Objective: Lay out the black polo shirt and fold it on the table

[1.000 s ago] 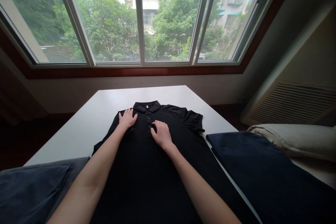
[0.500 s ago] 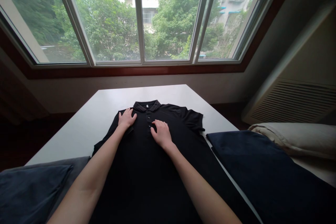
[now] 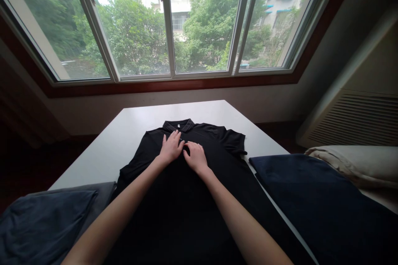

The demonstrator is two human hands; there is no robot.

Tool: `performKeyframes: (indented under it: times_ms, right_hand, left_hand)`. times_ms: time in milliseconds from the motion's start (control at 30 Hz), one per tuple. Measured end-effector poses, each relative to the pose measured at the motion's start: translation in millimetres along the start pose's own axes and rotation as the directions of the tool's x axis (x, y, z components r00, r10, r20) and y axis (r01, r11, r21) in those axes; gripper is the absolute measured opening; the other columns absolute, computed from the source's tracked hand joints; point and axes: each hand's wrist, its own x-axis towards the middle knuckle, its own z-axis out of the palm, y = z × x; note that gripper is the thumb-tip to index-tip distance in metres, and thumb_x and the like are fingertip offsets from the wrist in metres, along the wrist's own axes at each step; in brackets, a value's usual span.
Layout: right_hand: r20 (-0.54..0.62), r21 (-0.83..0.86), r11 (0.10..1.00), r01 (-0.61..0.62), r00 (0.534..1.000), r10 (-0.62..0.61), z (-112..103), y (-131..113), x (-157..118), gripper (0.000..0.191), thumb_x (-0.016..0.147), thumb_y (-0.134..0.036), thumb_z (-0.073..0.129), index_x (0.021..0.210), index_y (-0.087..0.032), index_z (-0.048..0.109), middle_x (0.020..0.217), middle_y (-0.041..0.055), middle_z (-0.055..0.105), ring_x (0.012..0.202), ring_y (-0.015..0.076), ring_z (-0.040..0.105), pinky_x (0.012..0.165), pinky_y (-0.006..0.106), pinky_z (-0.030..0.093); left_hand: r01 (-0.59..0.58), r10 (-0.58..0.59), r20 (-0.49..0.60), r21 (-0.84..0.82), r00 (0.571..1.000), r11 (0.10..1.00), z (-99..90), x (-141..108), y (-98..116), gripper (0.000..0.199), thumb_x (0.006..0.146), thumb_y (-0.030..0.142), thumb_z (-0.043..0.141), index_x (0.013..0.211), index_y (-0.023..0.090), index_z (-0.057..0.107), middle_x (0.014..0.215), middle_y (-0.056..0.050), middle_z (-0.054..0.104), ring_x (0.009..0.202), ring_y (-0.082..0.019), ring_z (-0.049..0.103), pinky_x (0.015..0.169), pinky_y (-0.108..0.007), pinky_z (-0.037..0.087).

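A black short-sleeved polo shirt (image 3: pixel 186 198) lies spread front side up, its collar (image 3: pixel 178 125) towards the window. My left hand (image 3: pixel 171 147) rests on the upper chest beside the button placket, fingers stretched and slightly spread. Close to its right, my right hand (image 3: pixel 195 156) touches the chest, with fingers bent and thumb held apart; nothing shows between them. The two hands nearly meet and partly cover the buttons. On the right, the shirt's sleeve (image 3: pixel 231 140) lies outspread. The left-side sleeve is hard to make out.
Under the shirt is a white table (image 3: pixel 102 149). Folded dark blue cloth (image 3: pixel 298 190) lies at the right, near a beige cushion-like bundle (image 3: pixel 357 161). Grey-blue folded cloth (image 3: pixel 52 215) is at the left. A window (image 3: pixel 174 75) stands beyond the table.
My left hand has moved right, from the shirt's left shoulder area to the placket beside my right hand. My right hand stays at about the same spot on the chest. The view has shifted slightly.
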Motion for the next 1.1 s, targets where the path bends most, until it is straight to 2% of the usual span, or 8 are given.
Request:
performKeyframes:
  times_ms: [67,167,267,467,667,833,1100]
  right_hand:
    - [0.006,-0.003,1.0,-0.003,1.0,0.003,0,2,1,0.031,0.092,-0.021,0.049,0.12,-0.013,0.06,0.129,0.0124,0.059,0.123,0.0237,0.049,0.112,0.04,0.026]
    - [0.007,-0.001,1.0,-0.009,1.0,0.009,0,5,1,0.029,0.092,-0.016,0.047,0.118,-0.014,0.061,0.128,0.0108,0.06,0.121,0.0221,0.052,0.11,0.037,0.029]
    - [0.004,-0.001,1.0,-0.016,1.0,0.016,0,6,2,0.027,0.092,-0.014,0.046,0.111,-0.017,0.064,0.126,0.0088,0.062,0.118,0.0212,0.054,0.109,0.036,0.031]
    - [-0.001,0.008,1.0,-0.012,1.0,0.012,0,6,2,0.026,0.092,-0.014,0.046,0.11,-0.017,0.064,0.125,0.0083,0.062,0.117,0.0218,0.054,0.109,0.037,0.031]
    - [-0.001,-0.003,1.0,0.009,1.0,-0.009,2,7,2,0.027,0.087,-0.013,0.051,0.11,-0.018,0.064,0.125,0.0079,0.061,0.119,0.0214,0.052,0.109,0.037,0.031]
    - [-0.005,-0.008,1.0,0.021,1.0,-0.021,4,10,4,0.028,0.086,-0.013,0.051,0.11,-0.018,0.064,0.124,0.0086,0.061,0.119,0.0214,0.052,0.109,0.037,0.031]
    - [-0.008,-0.002,1.0,0.03,1.0,-0.03,6,12,4,0.028,0.085,-0.013,0.051,0.11,-0.017,0.064,0.125,0.0087,0.061,0.119,0.0215,0.052,0.108,0.037,0.032]
  left_hand:
    - [-0.052,0.052,0.019,-0.027,0.998,0.998,6.6,-9,21,0.046,0.098,0.026,0.033,0.142,0.018,0.042,0.153,-0.009,0.033,0.143,-0.02,0.027,0.118,-0.051,0.013]
    - [0.027,-0.025,0.03,-0.073,0.999,0.997,17.5,-15,34,0.045,0.099,0.022,0.028,0.139,0.015,0.047,0.151,-0.009,0.037,0.142,-0.019,0.029,0.118,-0.046,0.02]
    - [0.086,-0.085,0.013,-0.064,0.996,0.994,24.0,-14,34,0.043,0.098,0.023,0.03,0.134,0.013,0.052,0.15,-0.01,0.04,0.143,-0.02,0.028,0.118,-0.043,0.021]
    - [0.068,-0.069,-0.021,-0.063,0.997,0.996,24.6,-15,32,0.042,0.097,0.021,0.033,0.132,0.014,0.055,0.148,-0.01,0.042,0.142,-0.021,0.03,0.117,-0.043,0.023]
    - [0.147,-0.176,-0.137,-0.196,0.975,0.969,23.8,-18,28,0.039,0.091,0.016,0.044,0.126,0.009,0.06,0.143,-0.015,0.048,0.133,-0.023,0.044,0.113,-0.036,0.033]
    - [0.128,-0.167,-0.165,-0.224,0.972,0.966,25.2,-17,24,0.037,0.091,0.016,0.043,0.123,0.01,0.062,0.138,-0.015,0.053,0.129,-0.023,0.049,0.112,-0.037,0.035]
    - [0.126,-0.165,-0.172,-0.217,0.971,0.968,25.2,-18,24,0.038,0.091,0.017,0.044,0.123,0.01,0.062,0.138,-0.014,0.054,0.128,-0.024,0.05,0.11,-0.036,0.038]
